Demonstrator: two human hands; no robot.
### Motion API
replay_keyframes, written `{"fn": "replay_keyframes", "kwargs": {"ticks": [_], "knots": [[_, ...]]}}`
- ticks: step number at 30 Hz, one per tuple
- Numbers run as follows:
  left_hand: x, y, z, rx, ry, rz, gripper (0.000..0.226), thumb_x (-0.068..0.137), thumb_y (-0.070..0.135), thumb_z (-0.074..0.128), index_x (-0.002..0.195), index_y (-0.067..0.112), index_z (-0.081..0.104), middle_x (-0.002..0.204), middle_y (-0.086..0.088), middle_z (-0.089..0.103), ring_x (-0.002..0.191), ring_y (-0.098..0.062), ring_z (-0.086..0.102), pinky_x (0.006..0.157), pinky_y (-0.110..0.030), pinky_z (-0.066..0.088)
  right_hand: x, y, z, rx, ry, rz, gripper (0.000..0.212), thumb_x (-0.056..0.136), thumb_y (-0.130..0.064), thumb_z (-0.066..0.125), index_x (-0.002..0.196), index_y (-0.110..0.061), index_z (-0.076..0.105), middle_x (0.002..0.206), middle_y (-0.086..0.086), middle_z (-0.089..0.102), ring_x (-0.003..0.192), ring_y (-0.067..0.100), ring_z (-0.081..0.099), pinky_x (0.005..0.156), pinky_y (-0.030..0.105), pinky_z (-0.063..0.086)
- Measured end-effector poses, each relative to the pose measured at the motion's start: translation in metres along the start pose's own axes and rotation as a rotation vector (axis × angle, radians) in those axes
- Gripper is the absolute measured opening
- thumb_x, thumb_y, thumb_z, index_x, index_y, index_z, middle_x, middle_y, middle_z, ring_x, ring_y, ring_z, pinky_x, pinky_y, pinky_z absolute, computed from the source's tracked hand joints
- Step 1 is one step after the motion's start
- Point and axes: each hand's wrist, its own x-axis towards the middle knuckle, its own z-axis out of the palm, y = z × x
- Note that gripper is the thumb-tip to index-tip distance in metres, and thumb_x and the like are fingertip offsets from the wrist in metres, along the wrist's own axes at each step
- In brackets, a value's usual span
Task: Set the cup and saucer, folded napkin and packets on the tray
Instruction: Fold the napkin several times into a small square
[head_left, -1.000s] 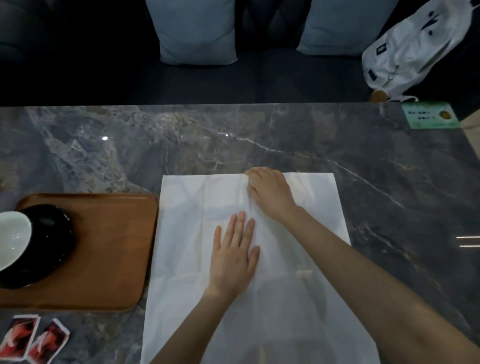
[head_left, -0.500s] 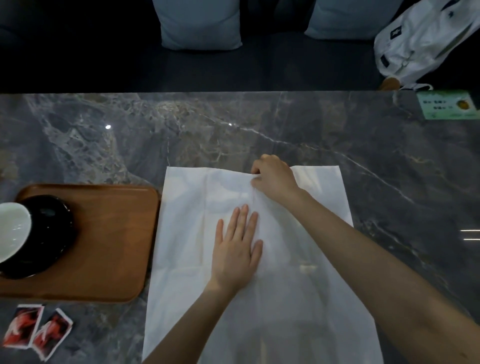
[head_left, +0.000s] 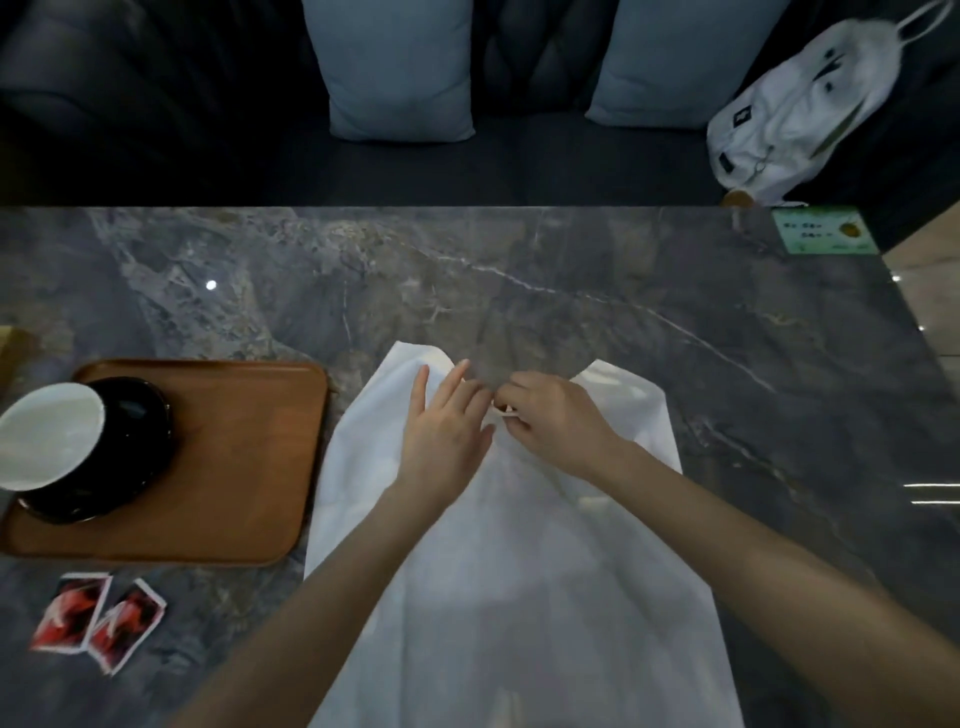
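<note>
The right hand (head_left: 558, 426) pinches the napkin's (head_left: 519, 597) far edge in closed fingers; the left hand (head_left: 441, 441) lies flat, fingers spread, on the cloth.

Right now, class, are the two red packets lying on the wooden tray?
No. The two red packets lie on the marble table in front of the wooden tray, not on it.

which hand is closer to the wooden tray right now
Left. The left hand lies flat on the napkin, just right of the wooden tray. The right hand pinches the napkin's far edge, farther right.
</note>
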Motion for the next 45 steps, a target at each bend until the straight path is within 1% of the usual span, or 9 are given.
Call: {"fn": "replay_keyframes", "kwargs": {"ticks": [3,7,13,16,20,27,34,41,45], "knots": [[-0.009,-0.001,-0.012,0.067,-0.016,0.096,0.003,0.069,0.016,0.067,0.068,0.016,0.064,0.069,0.001,0.066,0.078,-0.021,0.066,0.106,-0.047,0.031,-0.024,-0.012,0.0,0.008,0.022,-0.02,0.006,0.067,-0.005,0.057,0.065,-0.011,0.059,0.061,0.005,0.056,0.052,0.024,0.056,0.041,0.022,0.037],[-0.036,0.008,-0.031,0.115,-0.068,0.277,0.02,0.068,0.009,0.041,0.058,0.014,0.057,0.049,-0.001,0.052,0.055,-0.022,0.057,0.1,-0.04,0.029,-0.06,-0.029,-0.001,-0.017,-0.009,-0.043,0.011,0.06,-0.001,0.056,0.066,-0.01,0.057,0.061,0.005,0.055,0.05,0.025,0.055,0.039,0.021,0.031],[-0.081,0.028,-0.059,0.157,-0.193,0.474,0.018,0.054,0.004,0.072,0.056,0.016,0.059,0.047,0.001,0.051,0.043,-0.016,0.051,0.088,-0.039,0.052,-0.121,-0.062,0.004,-0.099,-0.064,-0.129,0.016,0.065,-0.005,0.069,0.07,-0.014,0.056,0.061,0.003,0.053,0.045,0.018,0.049,0.039,0.022,0.022],[-0.104,0.035,-0.067,0.177,-0.281,0.524,0.019,0.053,0.01,0.078,0.058,0.019,0.062,0.049,0.003,0.054,0.046,-0.015,0.053,0.083,-0.034,0.052,-0.153,-0.077,0.012,-0.106,-0.099,-0.188,0.025,0.063,-0.013,0.082,0.075,-0.016,0.06,0.063,0.0,0.057,0.046,0.012,0.049,0.043,0.017,0.025],[-0.14,0.042,-0.066,0.229,-0.388,0.548,0.018,0.053,0.013,0.079,0.057,0.019,0.062,0.051,0.002,0.054,0.049,-0.016,0.054,0.078,-0.031,0.034,-0.186,-0.08,0.033,-0.153,-0.129,-0.203,0.03,0.061,-0.009,0.081,0.077,-0.017,0.056,0.065,0.0,0.053,0.049,0.015,0.048,0.036,0.024,0.031],[-0.194,0.049,-0.06,0.183,-0.552,0.456,0.035,0.038,0.023,0.086,0.067,0.019,0.068,0.057,0.001,0.062,0.056,-0.016,0.061,0.087,-0.038,0.052,-0.223,-0.086,0.051,-0.158,-0.153,-0.247,0.026,0.063,-0.007,0.076,0.084,-0.015,0.063,0.069,0.003,0.058,0.053,0.018,0.052,0.038,0.029,0.042],[-0.218,0.063,-0.054,0.123,-0.465,0.375,0.03,0.054,0.022,0.082,0.079,0.018,0.066,0.071,-0.001,0.063,0.072,-0.019,0.064,0.093,-0.052,0.045,-0.24,-0.099,0.063,-0.182,-0.029,-0.307,0.018,0.072,-0.009,0.064,0.087,-0.016,0.07,0.066,0.001,0.059,0.055,0.017,0.052,0.044,0.026,0.039],[-0.224,0.068,-0.042,0.036,-0.386,0.402,0.02,0.055,0.016,0.08,0.068,0.019,0.065,0.071,0.003,0.064,0.07,-0.014,0.063,0.091,-0.045,0.049,-0.248,-0.103,0.071,-0.171,0.042,-0.303,0.014,0.071,-0.01,0.072,0.084,-0.014,0.071,0.068,0.002,0.063,0.058,0.017,0.054,0.049,0.025,0.038],[-0.228,0.066,-0.04,0.008,-0.317,0.43,0.01,0.064,0.013,0.073,0.065,0.018,0.063,0.071,0.003,0.064,0.068,-0.014,0.063,0.098,-0.041,0.034,-0.249,-0.107,0.075,-0.178,0.074,-0.314,0.008,0.073,-0.01,0.074,0.08,-0.012,0.069,0.067,0.002,0.062,0.057,0.018,0.053,0.05,0.026,0.035]]}}
